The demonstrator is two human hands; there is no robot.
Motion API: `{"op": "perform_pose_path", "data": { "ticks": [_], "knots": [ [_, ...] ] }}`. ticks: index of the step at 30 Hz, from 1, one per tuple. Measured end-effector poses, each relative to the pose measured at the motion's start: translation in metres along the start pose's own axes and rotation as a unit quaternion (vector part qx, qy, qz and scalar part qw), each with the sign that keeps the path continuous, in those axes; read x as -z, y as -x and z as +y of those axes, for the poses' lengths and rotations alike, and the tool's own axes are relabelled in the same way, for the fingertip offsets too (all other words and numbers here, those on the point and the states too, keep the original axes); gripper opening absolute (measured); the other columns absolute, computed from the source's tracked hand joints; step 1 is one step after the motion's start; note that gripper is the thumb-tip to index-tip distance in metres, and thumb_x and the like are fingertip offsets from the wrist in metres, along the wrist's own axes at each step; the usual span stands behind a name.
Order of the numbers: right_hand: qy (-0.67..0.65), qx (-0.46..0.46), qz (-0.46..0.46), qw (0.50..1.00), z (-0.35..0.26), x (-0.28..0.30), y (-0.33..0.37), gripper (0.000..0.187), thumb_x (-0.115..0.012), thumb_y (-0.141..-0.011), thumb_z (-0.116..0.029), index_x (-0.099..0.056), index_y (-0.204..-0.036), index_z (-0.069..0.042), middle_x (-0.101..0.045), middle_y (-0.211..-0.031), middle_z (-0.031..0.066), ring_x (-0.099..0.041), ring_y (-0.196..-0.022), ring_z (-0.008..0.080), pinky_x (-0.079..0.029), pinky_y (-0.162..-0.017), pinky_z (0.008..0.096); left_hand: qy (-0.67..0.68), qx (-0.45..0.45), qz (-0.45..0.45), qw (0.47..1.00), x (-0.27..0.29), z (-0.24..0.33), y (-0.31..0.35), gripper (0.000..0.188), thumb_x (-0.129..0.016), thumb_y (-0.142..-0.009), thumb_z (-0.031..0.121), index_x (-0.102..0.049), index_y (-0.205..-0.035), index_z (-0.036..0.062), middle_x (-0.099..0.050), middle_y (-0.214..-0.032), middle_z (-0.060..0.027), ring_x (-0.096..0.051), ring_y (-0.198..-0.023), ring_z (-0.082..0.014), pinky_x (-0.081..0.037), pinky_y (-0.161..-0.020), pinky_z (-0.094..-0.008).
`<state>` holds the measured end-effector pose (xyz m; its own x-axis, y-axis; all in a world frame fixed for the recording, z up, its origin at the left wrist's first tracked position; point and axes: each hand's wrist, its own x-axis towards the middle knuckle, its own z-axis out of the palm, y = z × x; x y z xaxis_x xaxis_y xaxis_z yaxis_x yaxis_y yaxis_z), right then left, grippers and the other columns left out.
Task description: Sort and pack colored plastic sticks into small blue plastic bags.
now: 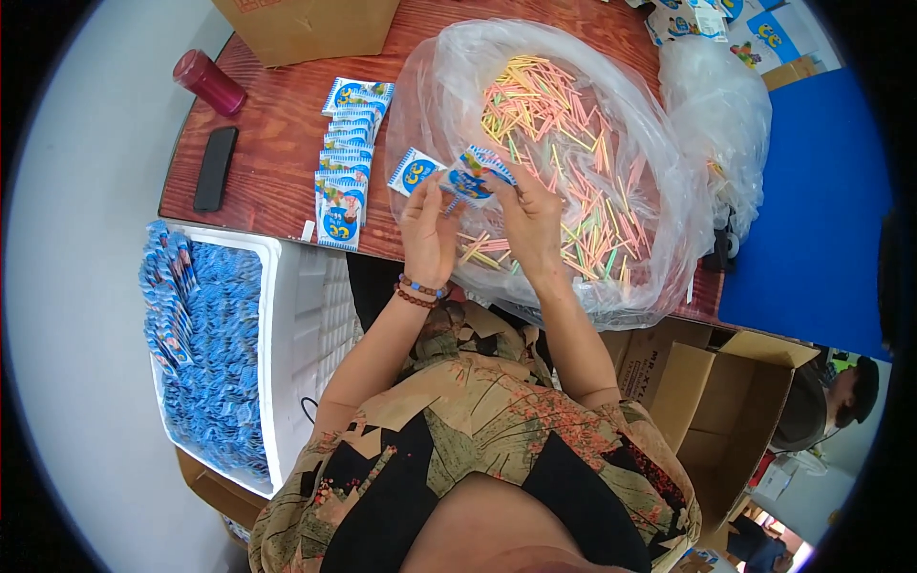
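Observation:
In front of me, over the near left side of a large clear plastic bag (413, 105), both my hands are raised close together. My right hand (531, 227) pinches a small blue-and-white sachet (470, 176) with a colourful print. The fingers of my left hand (427, 237) are closed at the lower edge of another sachet (411, 173), beside the first. Inside the bag lie many thin pink, yellow and green sticks (540, 100), some of them right under my hands. To the left, an overlapping row of similar sachets (342, 181) rests on the red-brown wooden table (277, 124).
A phone (216, 169) and a dark pink cup (210, 83) stand left. A white foam box (272, 363) full of blue sachets is below the table's left edge. A cardboard box (310, 29) sits at the back, an open carton (731, 396) lower right. Another person (823, 406) is at far right.

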<state>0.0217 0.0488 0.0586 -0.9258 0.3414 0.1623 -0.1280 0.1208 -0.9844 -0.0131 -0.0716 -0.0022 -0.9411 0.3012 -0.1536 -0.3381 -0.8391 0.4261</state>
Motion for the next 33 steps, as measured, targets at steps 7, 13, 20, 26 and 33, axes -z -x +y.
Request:
{"op": "perform_pose_path", "data": {
  "ticks": [7,13,20,26,33],
  "knots": [
    [0.254,0.005,-0.081,0.964,0.026,0.016,-0.006,0.017,-0.059,-0.091,-0.008,-0.067,-0.102,0.002,-0.067,-0.081,0.0084,-0.057,-0.073,0.0117,-0.045,-0.068,0.0254,-0.248,-0.165,0.035,0.954,0.007,0.012,-0.002,0.031,-0.06,-0.09,0.003,-0.056,-0.121,0.0038,-0.06,-0.115,-0.0043,-0.057,-0.105,-0.0123,-0.044,-0.091,-0.028],
    [0.014,-0.05,-0.116,0.992,0.013,0.011,-0.008,0.014,-0.061,-0.092,-0.011,-0.067,-0.092,0.001,-0.062,-0.078,-0.0018,-0.052,-0.073,0.004,-0.041,-0.066,0.0211,-0.377,-0.092,-0.09,0.917,0.011,0.027,-0.006,0.034,-0.065,-0.086,0.0,-0.057,-0.118,0.0022,-0.061,-0.112,-0.003,-0.056,-0.103,-0.0095,-0.047,-0.085,-0.0232],
    [0.131,-0.075,-0.235,0.96,-0.006,-0.008,-0.02,0.013,-0.067,-0.087,-0.014,-0.068,-0.091,-0.002,-0.061,-0.079,-0.0027,-0.048,-0.069,0.0021,-0.038,-0.06,0.021,-0.396,-0.064,-0.106,0.91,0.029,0.062,0.008,0.017,-0.064,-0.087,0.0,-0.062,-0.104,0.0002,-0.065,-0.099,-0.0022,-0.06,-0.089,-0.0061,-0.05,-0.078,-0.0222],
    [0.078,-0.065,-0.283,0.954,0.025,-0.068,-0.034,0.022,-0.067,-0.086,-0.02,-0.07,-0.091,0.002,-0.062,-0.068,-0.0006,-0.054,-0.066,0.0039,-0.041,-0.057,0.0216,-0.472,-0.222,0.061,0.851,0.051,0.097,0.025,0.022,-0.067,-0.085,0.004,-0.061,-0.107,-0.0006,-0.059,-0.088,0.0003,-0.054,-0.084,-0.0061,-0.046,-0.076,-0.0222],
    [0.11,-0.078,-0.256,0.957,0.061,-0.137,-0.034,0.024,-0.067,-0.087,-0.022,-0.068,-0.092,0.002,-0.064,-0.072,0.0046,-0.058,-0.066,0.0074,-0.046,-0.058,0.0261,-0.75,-0.304,0.137,0.571,0.069,0.114,0.027,0.077,-0.075,-0.078,0.025,-0.035,-0.138,-0.0031,-0.044,-0.133,-0.0199,-0.042,-0.122,-0.0317,-0.03,-0.104,-0.0439]
  ]
}}
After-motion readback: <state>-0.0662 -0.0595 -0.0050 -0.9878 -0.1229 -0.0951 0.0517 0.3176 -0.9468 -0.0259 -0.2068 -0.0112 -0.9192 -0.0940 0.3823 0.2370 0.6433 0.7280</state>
